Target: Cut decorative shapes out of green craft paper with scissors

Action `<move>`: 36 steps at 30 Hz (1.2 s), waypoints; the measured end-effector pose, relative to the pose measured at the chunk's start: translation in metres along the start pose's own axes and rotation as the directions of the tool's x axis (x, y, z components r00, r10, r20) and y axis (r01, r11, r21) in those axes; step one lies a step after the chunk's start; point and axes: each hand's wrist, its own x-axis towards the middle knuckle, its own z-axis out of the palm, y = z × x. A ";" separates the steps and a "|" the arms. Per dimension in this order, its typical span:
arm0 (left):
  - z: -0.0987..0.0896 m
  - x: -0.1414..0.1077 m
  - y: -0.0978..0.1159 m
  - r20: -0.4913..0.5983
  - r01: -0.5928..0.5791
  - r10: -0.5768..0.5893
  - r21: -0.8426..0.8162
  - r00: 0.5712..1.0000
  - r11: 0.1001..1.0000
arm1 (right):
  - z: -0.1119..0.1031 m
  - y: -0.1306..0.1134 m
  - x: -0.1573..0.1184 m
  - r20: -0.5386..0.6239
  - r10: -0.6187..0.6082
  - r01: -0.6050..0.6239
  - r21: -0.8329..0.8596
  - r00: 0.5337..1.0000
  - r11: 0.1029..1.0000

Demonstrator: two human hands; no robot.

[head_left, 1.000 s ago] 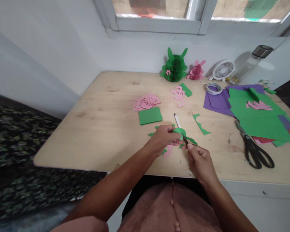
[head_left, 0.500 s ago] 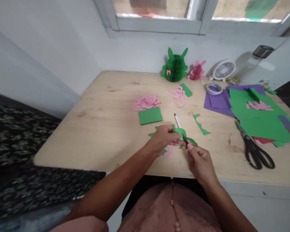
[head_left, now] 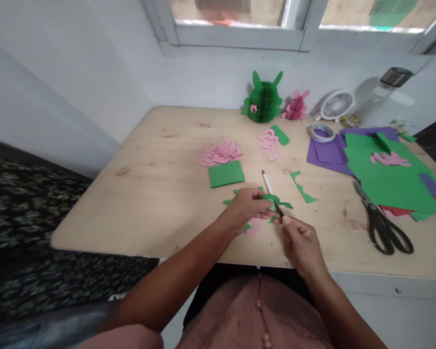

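Observation:
Pinched in the fingers of my left hand [head_left: 250,207] is a curved piece of green paper [head_left: 271,198]. My right hand [head_left: 302,242], also closed, grips a slim dark cutting tool [head_left: 278,210] whose tip meets the green paper; whether it is a craft knife or small scissors cannot be made out. Just beyond my hands lies a white pen [head_left: 266,181] with a dark tip. Under and beside my left hand are green scraps [head_left: 230,201] and a pink paper piece [head_left: 253,227], partly hidden. A folded green paper [head_left: 226,174] lies ahead of my left hand.
Pink cut-outs [head_left: 221,153] are heaped behind the folded paper. Black-handled scissors [head_left: 381,225] lie at right, near green sheets [head_left: 392,186] and a tape roll [head_left: 322,133]. Along the wall stand a green paper rabbit [head_left: 264,102], a pink one [head_left: 296,106], a fan [head_left: 336,105] and a bottle [head_left: 376,102].
The green paper has tilted and its loose end has shifted slightly left between my hands. Both hands stay almost in the same place, still gripping.

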 end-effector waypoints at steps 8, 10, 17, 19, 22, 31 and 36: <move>-0.001 0.002 -0.003 -0.009 -0.003 0.003 -0.004 1.000 1.000 | 0.000 0.001 0.000 0.034 0.112 -0.114 0.090 0.993 0.989; -0.003 0.002 -0.004 -0.014 -0.004 0.004 -0.002 1.000 1.000 | 0.000 0.002 0.000 0.038 0.136 -0.139 0.117 0.990 0.983; -0.024 0.007 -0.014 -0.069 -0.201 0.217 0.188 0.974 0.962 | -0.009 0.008 0.003 0.010 0.142 -0.142 0.183 0.990 0.973; -0.035 0.011 -0.015 -0.117 -0.288 0.344 0.342 0.932 0.895 | -0.011 0.008 0.003 0.011 0.159 -0.158 0.204 0.987 0.966; -0.048 0.019 -0.014 -0.135 -0.321 0.503 0.624 0.854 0.712 | -0.012 0.007 0.003 0.014 0.170 -0.169 0.228 0.985 0.959; -0.037 0.024 -0.022 0.298 -0.406 0.595 0.912 0.747 0.053 | -0.013 0.002 0.002 0.023 0.158 -0.159 0.264 0.987 0.951; -0.029 0.031 -0.018 0.425 -0.396 0.429 0.904 0.797 -0.159 | -0.013 0.003 0.001 0.036 0.164 -0.167 0.276 0.986 0.947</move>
